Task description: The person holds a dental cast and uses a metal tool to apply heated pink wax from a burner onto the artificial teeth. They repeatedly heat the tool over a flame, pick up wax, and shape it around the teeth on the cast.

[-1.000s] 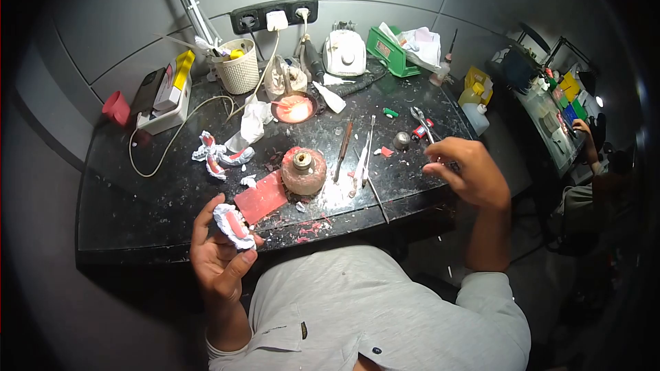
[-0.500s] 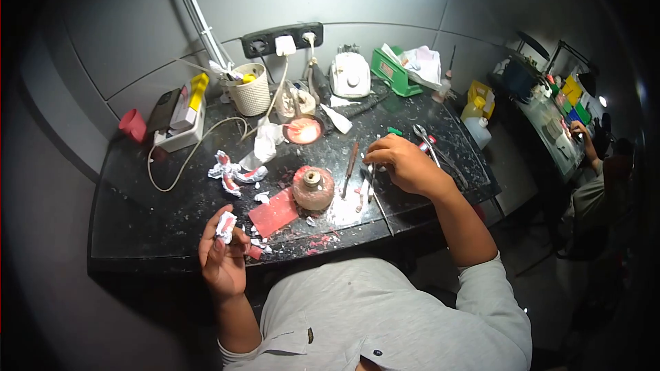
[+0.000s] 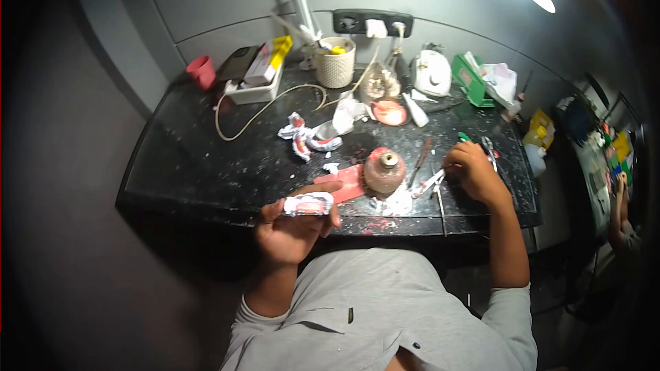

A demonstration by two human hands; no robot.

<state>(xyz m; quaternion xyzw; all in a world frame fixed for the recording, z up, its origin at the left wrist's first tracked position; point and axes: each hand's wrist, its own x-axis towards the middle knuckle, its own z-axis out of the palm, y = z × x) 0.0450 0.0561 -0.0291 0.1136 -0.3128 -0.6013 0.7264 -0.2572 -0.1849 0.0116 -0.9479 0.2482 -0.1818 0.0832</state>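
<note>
My left hand (image 3: 285, 237) is raised in front of the table's near edge. Its fingers and thumb hold a small white, crumpled-looking piece (image 3: 309, 204) with a pink strip along it. My right hand (image 3: 474, 172) is low over the tools at the table's right side, fingers curled down at the upper end of a thin white tool (image 3: 432, 182). Whatever its fingertips grip is hidden. A dark-handled slim tool (image 3: 421, 159) lies to its left, beside a round glass spirit burner (image 3: 385, 172). Under my left fingers and the burner lies a pink wax sheet (image 3: 349, 182).
More white-and-pink pieces (image 3: 300, 141) lie left of the burner. Behind stand a dish of pink material (image 3: 390, 113), a white woven cup (image 3: 335, 65), a white device (image 3: 432, 72) and a green box (image 3: 471, 81). A cable (image 3: 227, 134) crosses the table. Another person's arm (image 3: 619, 209) shows far right.
The view has swung left, so the table appears farther right. My left hand has turned the white-and-pink piece from upright to level. My right hand remains over the tools.
</note>
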